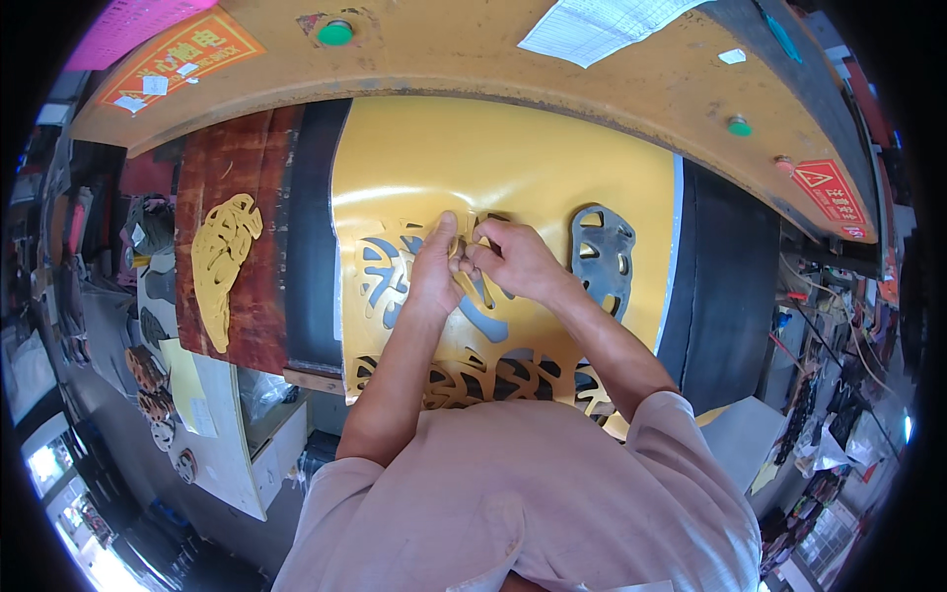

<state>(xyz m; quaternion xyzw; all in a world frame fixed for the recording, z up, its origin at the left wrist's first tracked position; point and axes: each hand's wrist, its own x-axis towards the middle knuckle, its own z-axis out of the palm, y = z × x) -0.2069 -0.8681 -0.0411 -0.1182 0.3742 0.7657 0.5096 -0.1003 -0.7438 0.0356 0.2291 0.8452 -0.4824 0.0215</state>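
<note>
Left hand point(434, 271) and right hand point(518, 259) meet fingertip to fingertip, fingers bunched narrow over the yellow sheet point(513, 148). A bit of yellow shows between them — can't tell if it's a loose piece or part of the sheet, or whether either hand has it clamped.

Sheet lies across the black bed point(725, 266), bed showing past its left and right edges. Hands sit left of the sheet's middle, just beside a group of curved cut-outs point(380, 281); blue-grey shows through those. Second row of cut-outs along the sheet's near edge, partly hidden by the shirt point(552, 483).

Dark grey sole-shaped form point(604, 286) with openings: on the sheet, near its right edge, clear of the right hand.

Off the bed's left edge: red-brown board point(266, 187), yellow openwork piece point(225, 261) lying lengthwise on it.

Beyond the sheet's far edge — tan beam point(444, 49), green buttons point(335, 34), white paper point(602, 28).
</note>
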